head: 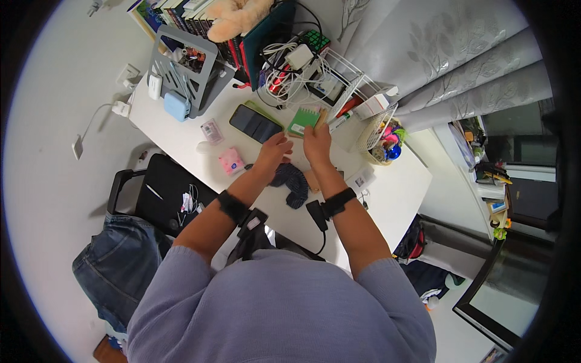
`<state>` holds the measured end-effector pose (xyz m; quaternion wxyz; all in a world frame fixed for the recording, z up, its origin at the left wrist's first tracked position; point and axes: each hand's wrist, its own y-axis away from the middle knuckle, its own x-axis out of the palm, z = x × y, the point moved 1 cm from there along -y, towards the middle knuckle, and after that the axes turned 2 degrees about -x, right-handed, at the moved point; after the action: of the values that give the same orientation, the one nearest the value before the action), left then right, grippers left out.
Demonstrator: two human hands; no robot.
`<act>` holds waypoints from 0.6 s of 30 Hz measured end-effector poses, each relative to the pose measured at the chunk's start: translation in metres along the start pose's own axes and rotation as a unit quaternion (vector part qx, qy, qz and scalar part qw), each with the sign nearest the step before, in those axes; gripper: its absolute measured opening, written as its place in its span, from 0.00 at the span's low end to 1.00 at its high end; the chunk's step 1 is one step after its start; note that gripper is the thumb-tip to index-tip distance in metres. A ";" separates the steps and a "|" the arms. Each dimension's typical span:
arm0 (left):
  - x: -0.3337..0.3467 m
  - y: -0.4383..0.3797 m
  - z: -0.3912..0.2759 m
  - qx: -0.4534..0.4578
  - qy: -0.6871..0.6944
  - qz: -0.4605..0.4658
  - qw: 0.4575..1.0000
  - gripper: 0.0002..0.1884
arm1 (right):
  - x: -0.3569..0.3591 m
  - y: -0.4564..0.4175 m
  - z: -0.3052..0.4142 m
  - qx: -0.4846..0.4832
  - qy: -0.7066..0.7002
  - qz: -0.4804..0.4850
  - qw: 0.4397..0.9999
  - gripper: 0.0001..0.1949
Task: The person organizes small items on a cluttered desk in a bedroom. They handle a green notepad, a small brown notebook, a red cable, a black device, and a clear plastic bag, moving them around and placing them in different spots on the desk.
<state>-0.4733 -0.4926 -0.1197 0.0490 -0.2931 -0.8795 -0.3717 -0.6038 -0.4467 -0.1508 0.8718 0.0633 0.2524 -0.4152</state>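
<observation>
My right hand (317, 144) is at the lower right corner of a small green spiral notepad (303, 121), its thumb and fingers closed on that edge. Just left of it, my left hand (273, 153) is loosely bent with fingers apart, holding nothing that I can see. Beyond its fingertips lies a black-screened smartphone (255, 124) in a light green case. A dark knitted fabric piece (292, 181) rests on the desk below my hands. To the left are a pink soft packet (231, 161) and a small clear-and-pink case (212, 131).
At the back of the white desk (390, 195) stand a grey laptop stand (199, 84), a row of books (181, 13) and a heap of white cables (290, 68). A woven basket of trinkets (376, 154) is at the right. A black chair (159, 195) sits left.
</observation>
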 end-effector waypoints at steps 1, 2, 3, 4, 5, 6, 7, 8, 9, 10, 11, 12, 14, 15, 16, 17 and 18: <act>-0.004 0.009 0.002 -0.002 0.001 -0.016 1.000 0.20 | 0.004 -0.005 0.009 0.010 0.024 -0.006 1.000 0.16; -0.009 0.018 0.004 -0.005 0.001 -0.030 1.000 0.20 | 0.010 -0.011 0.013 0.020 0.049 -0.013 0.999 0.16; -0.014 0.027 0.005 -0.013 -0.004 -0.030 0.999 0.20 | 0.018 -0.015 0.013 0.026 0.043 -0.024 0.998 0.16; -0.020 0.033 0.007 -0.020 -0.009 -0.029 0.999 0.20 | 0.028 -0.021 0.010 0.032 0.037 -0.035 0.998 0.16; -0.027 0.039 0.009 -0.029 -0.015 -0.029 0.999 0.20 | 0.037 -0.025 0.007 0.039 0.031 -0.046 0.998 0.17; -0.036 0.049 0.013 -0.030 0.003 -0.042 0.999 0.19 | 0.043 -0.028 0.025 0.049 0.019 -0.075 0.996 0.15; -0.042 0.056 0.017 -0.033 0.014 -0.044 0.998 0.18 | 0.047 -0.036 0.022 0.058 0.004 -0.112 0.992 0.16; -0.048 0.062 0.019 -0.037 0.026 -0.046 0.998 0.18 | 0.052 -0.048 0.018 0.066 -0.011 -0.148 0.987 0.17; -0.054 0.071 0.020 -0.026 0.039 -0.050 0.998 0.17 | 0.059 -0.058 0.014 0.074 -0.027 -0.181 0.980 0.18; -0.059 0.081 0.019 -0.016 0.051 -0.053 0.997 0.16 | 0.065 -0.071 0.004 0.047 -0.062 -0.216 0.973 0.19; -0.064 0.087 0.019 -0.006 0.060 -0.053 0.997 0.15 | 0.068 -0.086 -0.016 0.022 -0.097 -0.253 0.962 0.21; -0.069 0.091 0.021 -0.012 0.057 -0.070 0.996 0.14 | 0.068 -0.100 -0.035 -0.004 -0.130 -0.289 0.948 0.22; -0.082 0.100 0.031 -0.011 0.084 -0.085 0.993 0.13 | 0.059 -0.111 -0.038 0.119 -0.091 -0.200 0.968 0.26; -0.088 0.105 0.037 -0.011 0.100 -0.094 0.990 0.13 | 0.051 -0.110 -0.019 0.142 -0.049 -0.173 0.973 0.25; -0.095 0.109 0.043 -0.006 0.112 -0.089 0.990 0.12 | 0.051 -0.112 -0.023 0.128 -0.046 -0.193 0.972 0.25; -0.098 0.113 0.049 -0.009 0.120 -0.092 0.988 0.12 | 0.052 -0.118 -0.027 0.114 -0.044 -0.213 0.969 0.24; -0.101 0.117 0.052 -0.011 0.127 -0.094 0.987 0.12 | 0.054 -0.121 -0.031 0.101 -0.042 -0.233 0.966 0.24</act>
<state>-0.3190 -0.4410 -0.1148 0.1220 -0.1599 -0.8856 -0.4187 -0.6791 -0.5527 -0.1927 0.7502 0.0727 0.1798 -0.6321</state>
